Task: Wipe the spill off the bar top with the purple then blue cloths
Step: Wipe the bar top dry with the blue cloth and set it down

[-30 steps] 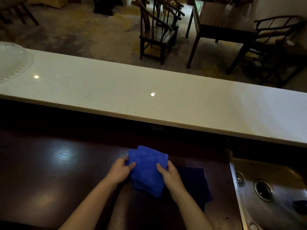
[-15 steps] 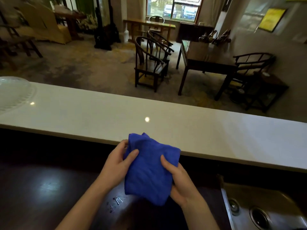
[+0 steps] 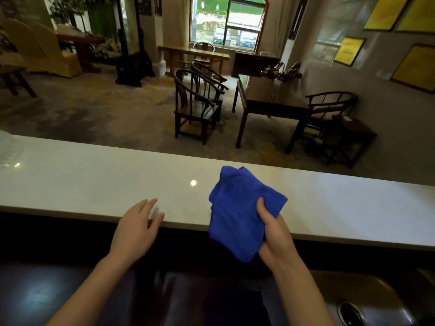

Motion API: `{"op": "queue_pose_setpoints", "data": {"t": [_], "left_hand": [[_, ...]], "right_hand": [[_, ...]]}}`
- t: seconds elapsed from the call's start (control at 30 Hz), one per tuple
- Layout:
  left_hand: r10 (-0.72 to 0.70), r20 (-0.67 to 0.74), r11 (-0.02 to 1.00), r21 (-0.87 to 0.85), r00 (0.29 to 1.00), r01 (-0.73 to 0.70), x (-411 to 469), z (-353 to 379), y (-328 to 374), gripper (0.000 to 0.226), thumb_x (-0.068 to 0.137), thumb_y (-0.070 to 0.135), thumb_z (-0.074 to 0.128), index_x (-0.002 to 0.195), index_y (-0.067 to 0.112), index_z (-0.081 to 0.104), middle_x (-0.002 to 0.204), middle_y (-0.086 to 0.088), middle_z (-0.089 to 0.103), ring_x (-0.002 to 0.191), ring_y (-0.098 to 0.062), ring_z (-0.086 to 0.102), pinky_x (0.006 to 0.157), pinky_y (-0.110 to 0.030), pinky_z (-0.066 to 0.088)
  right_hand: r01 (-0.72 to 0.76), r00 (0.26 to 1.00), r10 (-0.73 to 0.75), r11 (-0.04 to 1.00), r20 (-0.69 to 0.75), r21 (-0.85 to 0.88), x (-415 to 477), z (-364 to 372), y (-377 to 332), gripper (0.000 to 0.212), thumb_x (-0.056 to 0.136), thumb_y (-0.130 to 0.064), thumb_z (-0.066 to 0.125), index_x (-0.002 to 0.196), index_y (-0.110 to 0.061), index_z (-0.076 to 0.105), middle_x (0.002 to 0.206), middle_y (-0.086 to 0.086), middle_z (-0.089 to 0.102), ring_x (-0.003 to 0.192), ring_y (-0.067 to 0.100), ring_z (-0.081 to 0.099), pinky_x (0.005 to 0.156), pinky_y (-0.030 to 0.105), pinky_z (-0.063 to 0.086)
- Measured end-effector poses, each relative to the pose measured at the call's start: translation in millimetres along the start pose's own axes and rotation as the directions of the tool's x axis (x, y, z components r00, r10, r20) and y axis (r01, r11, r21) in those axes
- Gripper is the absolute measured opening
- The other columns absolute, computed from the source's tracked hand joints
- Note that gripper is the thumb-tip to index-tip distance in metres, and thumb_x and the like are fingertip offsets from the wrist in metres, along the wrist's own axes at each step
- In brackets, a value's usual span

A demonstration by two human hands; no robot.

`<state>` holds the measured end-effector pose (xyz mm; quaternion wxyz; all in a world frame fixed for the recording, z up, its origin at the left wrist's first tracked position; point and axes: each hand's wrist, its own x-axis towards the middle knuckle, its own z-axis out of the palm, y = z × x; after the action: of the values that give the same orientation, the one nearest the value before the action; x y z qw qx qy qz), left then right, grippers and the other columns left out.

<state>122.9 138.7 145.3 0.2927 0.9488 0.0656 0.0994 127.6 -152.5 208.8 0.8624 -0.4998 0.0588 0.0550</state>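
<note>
My right hand grips a folded blue cloth by its right side, holding it up over the near edge of the white bar top. Off to the left of the cloth, my left hand is open with fingers spread, its fingertips over the bar top's near edge and holding nothing. I see no spill on the white surface from here. A dark cloth lies on the lower counter below my arms, too dim to make out well.
A dark wooden lower counter runs below the bar top. A steel sink is at the lower right. A glass dish sits at the bar top's far left. Chairs and tables stand in the room beyond.
The blue cloth rose from the lower counter to the bar top's edge. My left hand let go of it and moved left. The view tilted up.
</note>
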Motion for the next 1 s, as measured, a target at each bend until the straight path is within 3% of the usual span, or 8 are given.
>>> {"op": "queue_pose_setpoints", "data": {"t": [0.13,0.23,0.3,0.37,0.43,0.57,0.77,1.0], "left_hand": [[0.023,0.026,0.968,0.251,0.999,-0.028,-0.7,11.2,-10.8,0.054,0.093,0.045,0.051,0.138,0.016,0.052,0.147,-0.017,0.048,0.138,-0.033,0.040,0.115,-0.046,0.030],[0.038,0.011,0.951,0.308,0.999,-0.040,-2.5,12.9,-12.6,0.049,0.091,0.044,0.056,0.131,0.016,0.059,0.145,-0.018,0.050,0.136,-0.036,0.042,0.114,-0.048,0.032],[0.047,0.007,0.949,0.311,0.999,-0.047,-2.8,11.4,-14.4,0.047,0.090,0.042,0.059,0.130,0.016,0.060,0.144,-0.018,0.051,0.135,-0.037,0.044,0.112,-0.048,0.034],[0.058,0.010,0.948,0.313,0.998,-0.058,-3.0,9.3,-16.6,0.046,0.090,0.040,0.060,0.130,0.017,0.060,0.144,-0.016,0.052,0.135,-0.036,0.044,0.112,-0.048,0.035],[0.068,0.008,0.950,0.306,0.998,-0.067,-3.2,6.9,-17.5,0.045,0.091,0.039,0.059,0.129,0.016,0.061,0.144,-0.016,0.052,0.135,-0.035,0.045,0.111,-0.048,0.036],[0.081,0.008,0.957,0.277,0.997,-0.080,-3.2,4.9,-17.6,0.051,0.088,0.041,0.046,0.128,0.015,0.062,0.142,-0.016,0.054,0.133,-0.037,0.046,0.112,-0.050,0.034],[0.113,-0.017,0.958,0.268,0.993,-0.105,-0.2,8.0,-22.9,0.041,0.091,0.030,0.052,0.126,0.013,0.064,0.139,-0.017,0.056,0.130,-0.038,0.050,0.110,-0.052,0.037],[0.129,-0.049,0.952,0.287,0.990,-0.109,1.4,11.8,-22.3,0.043,0.086,0.026,0.049,0.122,0.011,0.067,0.134,-0.019,0.060,0.124,-0.041,0.056,0.104,-0.054,0.042]], "right_hand": [[0.145,0.942,-0.250,0.904,-0.223,-0.401,17.0,-16.5,-24.3,0.019,0.103,-0.040,0.051,0.109,-0.031,0.066,0.107,-0.003,0.077,0.106,0.026,0.072,0.092,0.048,0.058],[0.123,0.867,-0.407,0.734,-0.287,-0.668,33.1,-31.8,-36.3,0.035,0.104,-0.045,0.046,0.126,-0.022,0.060,0.122,0.002,0.069,0.117,0.026,0.063,0.102,0.049,0.050],[0.160,0.842,-0.489,0.631,-0.229,-0.759,42.4,-45.4,-37.3,0.035,0.104,-0.042,0.046,0.133,-0.024,0.055,0.119,-0.004,0.068,0.108,0.018,0.063,0.094,0.041,0.050],[0.185,0.820,-0.558,0.471,-0.129,-0.863,51.9,-61.0,-33.8,0.029,0.105,-0.030,0.050,0.133,-0.027,0.054,0.118,-0.007,0.065,0.108,0.016,0.062,0.091,0.037,0.048],[0.139,0.829,-0.558,0.264,-0.033,-0.955,61.0,-80.5,-24.9,0.043,0.103,-0.014,0.052,0.144,-0.023,0.047,0.144,0.003,0.055,0.130,0.025,0.052,0.106,0.045,0.047],[-0.061,0.953,-0.301,-0.285,0.029,-0.957,68.7,-106.8,9.0,0.062,0.101,-0.015,0.049,0.158,-0.022,0.026,0.170,0.011,0.016,0.156,0.033,0.010,0.126,0.054,0.014],[-0.124,0.972,-0.228,-0.324,-0.050,-0.938,70.9,-82.1,36.0,0.066,0.104,-0.055,0.025,0.162,-0.027,0.009,0.172,0.008,-0.004,0.156,0.031,-0.012,0.126,0.053,-0.004],[0.035,0.985,-0.143,-0.372,0.094,-0.928,63.7,-21.0,70.9,0.067,0.104,-0.056,0.021,0.162,-0.027,0.005,0.171,0.010,-0.006,0.156,0.034,-0.015,0.124,0.056,-0.006]]}}
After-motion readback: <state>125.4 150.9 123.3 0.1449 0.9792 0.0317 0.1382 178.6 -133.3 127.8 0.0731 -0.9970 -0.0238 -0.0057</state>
